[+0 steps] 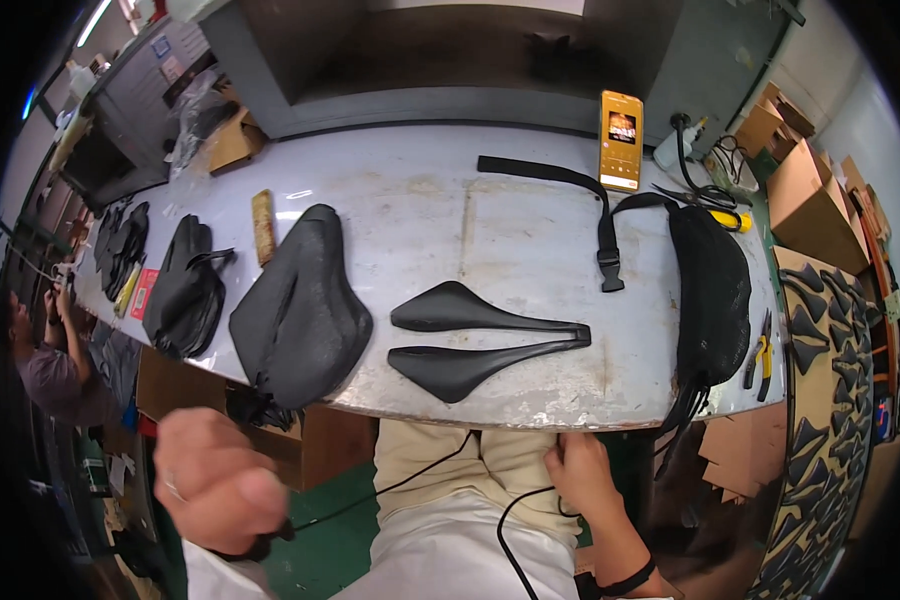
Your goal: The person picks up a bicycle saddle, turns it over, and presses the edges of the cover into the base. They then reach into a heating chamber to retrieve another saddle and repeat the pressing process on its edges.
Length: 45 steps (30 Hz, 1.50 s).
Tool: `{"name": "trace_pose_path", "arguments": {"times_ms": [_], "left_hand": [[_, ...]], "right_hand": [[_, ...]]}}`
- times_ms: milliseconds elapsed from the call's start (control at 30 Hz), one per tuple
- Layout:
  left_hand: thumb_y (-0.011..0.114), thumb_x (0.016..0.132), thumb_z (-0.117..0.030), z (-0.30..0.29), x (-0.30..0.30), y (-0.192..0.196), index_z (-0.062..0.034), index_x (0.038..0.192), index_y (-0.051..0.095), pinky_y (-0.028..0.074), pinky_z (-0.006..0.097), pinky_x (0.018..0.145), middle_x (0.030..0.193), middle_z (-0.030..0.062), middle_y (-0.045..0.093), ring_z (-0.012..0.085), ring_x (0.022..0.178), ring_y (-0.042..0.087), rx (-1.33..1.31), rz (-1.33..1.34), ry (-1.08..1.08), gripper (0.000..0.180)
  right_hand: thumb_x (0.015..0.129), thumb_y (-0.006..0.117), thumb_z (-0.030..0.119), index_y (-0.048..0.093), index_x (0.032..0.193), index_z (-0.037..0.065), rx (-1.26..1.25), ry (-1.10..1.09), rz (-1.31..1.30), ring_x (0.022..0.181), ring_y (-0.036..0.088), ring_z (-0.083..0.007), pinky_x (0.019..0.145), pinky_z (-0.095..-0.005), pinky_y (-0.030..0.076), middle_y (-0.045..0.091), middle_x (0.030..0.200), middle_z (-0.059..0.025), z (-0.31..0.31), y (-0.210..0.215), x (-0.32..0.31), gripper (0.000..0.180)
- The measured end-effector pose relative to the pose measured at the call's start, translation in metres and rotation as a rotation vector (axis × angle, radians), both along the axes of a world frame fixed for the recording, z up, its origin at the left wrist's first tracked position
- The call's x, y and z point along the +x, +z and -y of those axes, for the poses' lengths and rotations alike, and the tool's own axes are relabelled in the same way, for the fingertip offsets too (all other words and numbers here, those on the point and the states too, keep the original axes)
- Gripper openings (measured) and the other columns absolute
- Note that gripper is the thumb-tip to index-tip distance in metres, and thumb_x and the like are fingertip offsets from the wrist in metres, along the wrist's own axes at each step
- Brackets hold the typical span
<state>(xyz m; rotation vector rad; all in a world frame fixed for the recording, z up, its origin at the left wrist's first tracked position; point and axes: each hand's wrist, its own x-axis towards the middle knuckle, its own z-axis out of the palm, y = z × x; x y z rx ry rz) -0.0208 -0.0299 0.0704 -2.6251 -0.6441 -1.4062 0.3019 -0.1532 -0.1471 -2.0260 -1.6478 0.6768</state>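
Lying near the worktable's (540,240) near edge, in the head view, is a split black saddle shell (450,308), its two wings meeting toward the right edge; it looks light, stiff and somewhat slippery — probably best held by that narrow end. Left of it, a broad black saddle (305,310) reaches the near edge, likely softer and easier to grip across its sides. The left hand (220,482), blurred, is raised with fingers curled; the right hand (583,475) rests half-closed by the trousers (520,465) — whether either holds anything cannot be told.
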Motion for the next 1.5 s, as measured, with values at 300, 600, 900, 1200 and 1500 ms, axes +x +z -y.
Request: {"name": "trace_pose_path", "arguments": {"times_ms": [300, 600, 900, 1200, 1500], "left_hand": [[0.066, 0.08, -0.005, 0.029, -0.044, 0.024, -0.0042, 0.093, 0.063, 0.037, 0.027, 0.046, 0.065, 0.0041, 0.056, 0.0158, 0.049, 0.049, -0.15, 0.011, 0.076, 0.014], [0.061, 0.085, -0.024, 0.079, 0.039, -0.23, -0.0023, 0.096, 0.061, 0.056, 0.041, 0.068, 0.088, 0.0148, 0.066, 0.0315, 0.08, 0.068, -0.683, -0.866, 0.069, 0.024], [0.057, 0.083, -0.016, 0.03, 0.127, -0.343, -0.0006, 0.102, 0.063, 0.056, 0.042, 0.073, 0.107, 0.02, 0.067, 0.0276, 0.093, 0.069, -0.856, -1.092, 0.293, 0.026], [0.051, 0.094, -0.032, -0.021, 0.172, -0.372, -0.0102, 0.132, 0.055, 0.034, 0.041, 0.109, 0.141, 0.0134, 0.049, 0.0315, 0.13, 0.046, -1.117, -0.365, -0.112, 0.044], [0.049, 0.098, -0.035, 0.007, 0.223, -0.278, -0.0109, 0.128, 0.058, 0.038, 0.039, 0.106, 0.141, 0.01, 0.051, 0.0301, 0.125, 0.051, -1.159, -0.443, -0.444, 0.04]], "right_hand": [[0.071, 0.059, -0.003, 0.063, 0.078, -0.004, 0.619, 0.075, -0.522, 0.055, 0.052, -0.0177, 0.053, -0.026, 0.043, 0.054, 0.064, -0.009, 0.064, 0.083, 0.025, 0.009], [0.083, 0.07, 0.006, 0.065, 0.077, 0.005, 1.396, 0.293, -1.169, 0.057, 0.052, -0.0158, 0.061, -0.0297, 0.047, 0.055, 0.067, -0.0029, 0.171, 0.195, 0.046, 0.008], [0.084, 0.065, 0.004, 0.06, 0.077, 0.003, 1.455, -0.061, -1.11, 0.063, 0.04, -0.0169, 0.063, -0.0305, 0.037, 0.037, 0.069, -0.0012, 0.206, 0.186, 0.053, 0.009], [0.086, 0.063, 0.006, 0.064, 0.087, 0.003, 1.277, -0.176, -1.036, 0.061, 0.038, -0.0164, 0.059, -0.0303, 0.035, 0.038, 0.066, -0.0022, 0.194, 0.176, 0.04, 0.003], [0.088, 0.065, 0.011, 0.066, 0.099, 0.001, 1.197, -0.241, -0.975, 0.06, 0.048, -0.02, 0.057, -0.0328, 0.04, 0.05, 0.066, -0.0075, 0.178, 0.167, 0.039, 0.015]]}}
